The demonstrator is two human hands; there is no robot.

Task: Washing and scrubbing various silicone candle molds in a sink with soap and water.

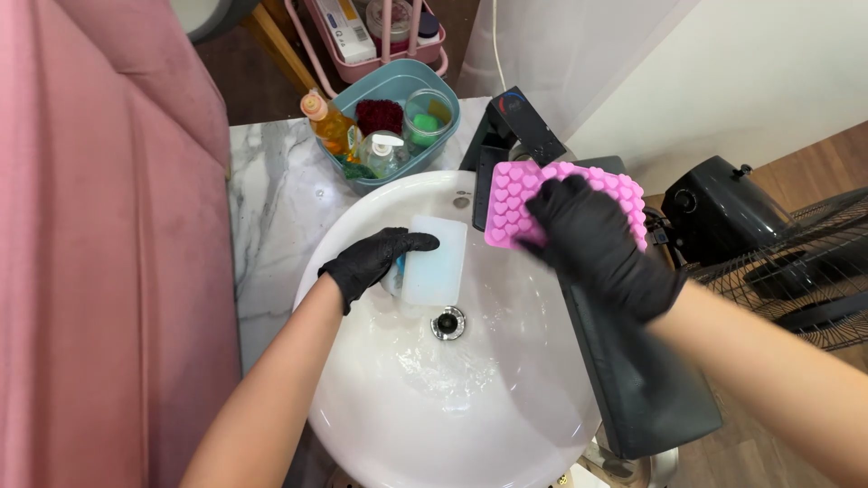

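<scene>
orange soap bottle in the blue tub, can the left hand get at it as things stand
Probably not right away: the left hand is holding a white block over the sink. The path to the orange bottle in the blue tub looks unobstructed, though.

Bright, even indoor light. Soft glare shines on the wet sink (362, 425) below its drain (448, 323). Edges bend slightly; focus stays sharp.
</scene>
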